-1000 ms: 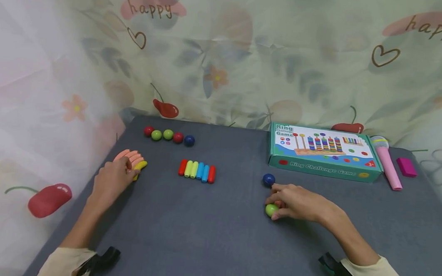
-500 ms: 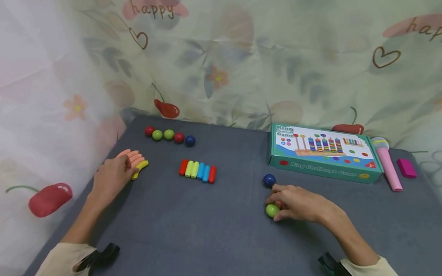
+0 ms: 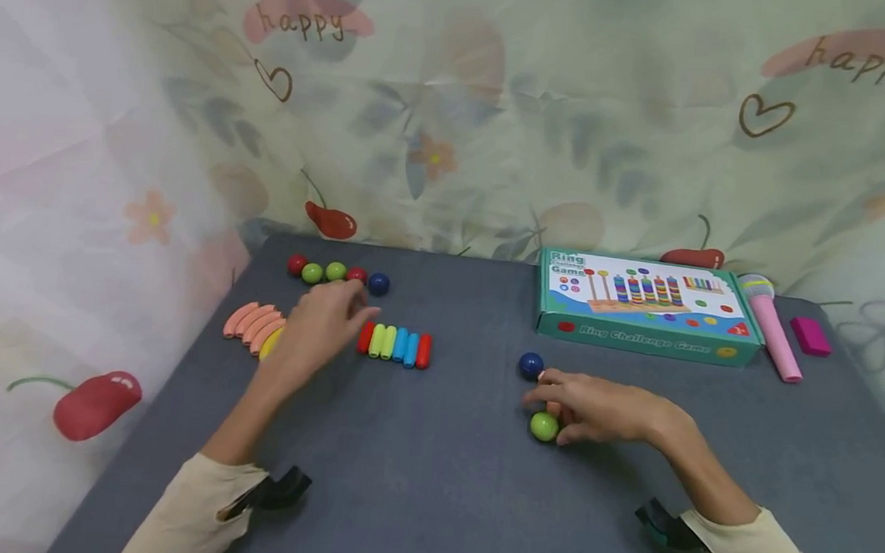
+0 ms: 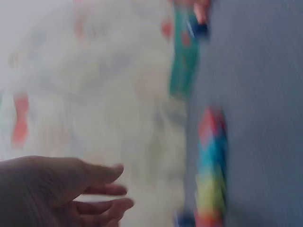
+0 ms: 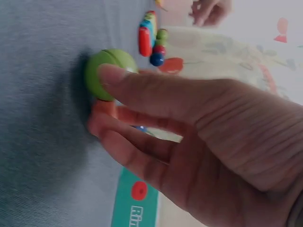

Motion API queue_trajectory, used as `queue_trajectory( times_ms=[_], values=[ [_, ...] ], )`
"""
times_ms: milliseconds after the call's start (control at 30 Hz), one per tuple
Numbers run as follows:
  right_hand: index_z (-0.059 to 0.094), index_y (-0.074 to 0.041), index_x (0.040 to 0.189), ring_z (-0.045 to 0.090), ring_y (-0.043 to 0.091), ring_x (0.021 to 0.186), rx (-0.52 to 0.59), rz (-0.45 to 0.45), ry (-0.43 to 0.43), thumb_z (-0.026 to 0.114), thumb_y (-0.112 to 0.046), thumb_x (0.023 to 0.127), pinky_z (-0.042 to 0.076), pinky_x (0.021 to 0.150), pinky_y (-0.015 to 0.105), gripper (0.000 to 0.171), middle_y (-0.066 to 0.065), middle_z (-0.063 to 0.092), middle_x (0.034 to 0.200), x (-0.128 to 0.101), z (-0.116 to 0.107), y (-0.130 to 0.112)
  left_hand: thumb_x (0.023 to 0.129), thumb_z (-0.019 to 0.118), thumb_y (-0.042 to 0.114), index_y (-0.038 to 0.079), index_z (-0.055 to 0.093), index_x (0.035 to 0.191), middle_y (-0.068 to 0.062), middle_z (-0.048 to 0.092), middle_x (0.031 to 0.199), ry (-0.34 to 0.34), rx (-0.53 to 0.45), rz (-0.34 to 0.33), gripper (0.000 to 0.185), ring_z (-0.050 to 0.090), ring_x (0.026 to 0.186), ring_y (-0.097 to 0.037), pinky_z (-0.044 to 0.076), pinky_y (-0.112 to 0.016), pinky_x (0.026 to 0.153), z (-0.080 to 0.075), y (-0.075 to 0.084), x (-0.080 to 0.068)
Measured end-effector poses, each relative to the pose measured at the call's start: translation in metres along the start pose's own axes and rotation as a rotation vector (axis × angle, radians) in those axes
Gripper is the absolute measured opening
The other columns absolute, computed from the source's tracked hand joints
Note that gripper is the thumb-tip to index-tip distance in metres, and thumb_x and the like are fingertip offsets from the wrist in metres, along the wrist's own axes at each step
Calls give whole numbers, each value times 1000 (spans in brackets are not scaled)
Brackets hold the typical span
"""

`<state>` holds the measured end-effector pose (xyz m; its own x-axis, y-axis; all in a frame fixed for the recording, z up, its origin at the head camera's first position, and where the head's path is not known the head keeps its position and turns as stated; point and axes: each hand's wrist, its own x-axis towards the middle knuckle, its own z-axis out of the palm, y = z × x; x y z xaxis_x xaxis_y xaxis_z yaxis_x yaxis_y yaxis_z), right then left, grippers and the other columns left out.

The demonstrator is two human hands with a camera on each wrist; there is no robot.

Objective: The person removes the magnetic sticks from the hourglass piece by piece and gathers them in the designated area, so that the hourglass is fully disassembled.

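My right hand (image 3: 556, 409) pinches a green ball (image 3: 544, 426) on the grey table; in the right wrist view the thumb lies over the green ball (image 5: 105, 71) and the fingers (image 5: 113, 137) curl beside it. A dark blue ball (image 3: 531, 365) sits just behind the hand. My left hand (image 3: 339, 304) hovers with straight fingers between a row of red, green and blue balls (image 3: 335, 272) and a row of coloured cylinders (image 3: 395, 343), holding nothing. The left wrist view is blurred and shows the left hand (image 4: 80, 189) with empty, straight fingers and the cylinders (image 4: 210, 165).
Pink curved pieces (image 3: 248, 321) with a yellow one (image 3: 269, 344) lie at the table's left edge. A teal ring game box (image 3: 647, 308), a pink toy microphone (image 3: 773, 334) and a pink block (image 3: 811, 336) stand at the back right. Patterned cloth hangs behind.
My left hand has left the curved pieces and moved right and away, towards the ball row and the cylinders. My right hand has stayed on the green ball.
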<state>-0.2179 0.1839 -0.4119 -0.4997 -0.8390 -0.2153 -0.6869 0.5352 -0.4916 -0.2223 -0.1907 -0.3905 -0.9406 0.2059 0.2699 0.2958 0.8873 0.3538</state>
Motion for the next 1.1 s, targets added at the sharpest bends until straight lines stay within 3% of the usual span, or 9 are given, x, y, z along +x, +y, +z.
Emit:
queue_trajectory(
  times_ms=[67, 167, 233, 300, 400, 500, 633, 933, 1100],
  values=[
    [58, -17, 114, 51, 9, 78, 17, -1, 54, 64, -17, 86, 45, 71, 24, 29, 0, 47, 102, 0, -2, 2, 84, 67, 29, 13, 61, 91, 5, 54, 72, -77, -29, 118, 18, 49, 60, -8, 42, -22, 53, 13, 35, 14],
    [57, -19, 95, 48, 9, 72, 3, 31, 228, 61, -18, 88, 43, 63, 24, 9, -2, 48, 89, 3, -4, 8, 86, 64, 27, 14, 62, 97, 5, 55, 79, -218, -60, 304, 17, 50, 65, -5, 42, -19, 57, 43, 79, 31],
    [54, -18, 87, 46, 8, 64, -4, 91, 327, 62, -20, 88, 41, 57, 23, 9, -4, 48, 80, 7, -2, 14, 87, 63, 26, 14, 62, 105, 2, 57, 89, -290, -66, 399, 22, 52, 70, -6, 43, -19, 61, 67, 100, 40],
    [52, -14, 88, 45, 6, 59, 10, 142, 355, 63, -21, 87, 39, 52, 23, 12, -6, 48, 73, 11, 2, 20, 87, 63, 25, 15, 58, 117, 0, 57, 105, -347, -73, 448, 32, 55, 83, -8, 46, -20, 70, 89, 113, 46],
    [51, -8, 94, 47, 6, 55, 65, 158, 306, 61, -18, 88, 40, 51, 23, 15, -5, 52, 67, 16, 9, 25, 87, 64, 24, 15, 52, 127, -2, 53, 118, -399, -56, 467, 43, 54, 97, -11, 45, -24, 81, 115, 121, 48],
    [52, -6, 97, 51, 7, 54, 118, 141, 264, 59, -17, 90, 41, 52, 24, 15, -2, 56, 64, 19, 13, 27, 85, 66, 28, 17, 54, 125, 1, 54, 112, -420, -20, 451, 43, 55, 94, -10, 46, -25, 80, 127, 122, 45],
    [54, -8, 97, 52, 7, 53, 116, 164, 271, 59, -19, 90, 42, 52, 25, 14, -2, 58, 60, 17, 11, 27, 82, 67, 35, 18, 59, 117, 2, 54, 101, -403, -1, 432, 40, 53, 81, -8, 47, -24, 71, 131, 123, 41],
    [55, -9, 90, 52, 6, 52, 112, 193, 228, 62, -18, 88, 42, 51, 24, 12, -3, 58, 61, 19, 10, 24, 83, 66, 35, 15, 61, 112, 2, 54, 98, -350, -18, 440, 36, 50, 77, -8, 45, -21, 66, 130, 125, 36],
    [55, -10, 83, 51, 7, 51, 78, 238, 248, 63, -18, 87, 42, 50, 25, 12, -5, 55, 60, 22, 11, 21, 82, 69, 32, 14, 64, 107, 3, 56, 94, -323, -42, 430, 32, 51, 74, -7, 44, -19, 64, 130, 124, 34]
  ],
)
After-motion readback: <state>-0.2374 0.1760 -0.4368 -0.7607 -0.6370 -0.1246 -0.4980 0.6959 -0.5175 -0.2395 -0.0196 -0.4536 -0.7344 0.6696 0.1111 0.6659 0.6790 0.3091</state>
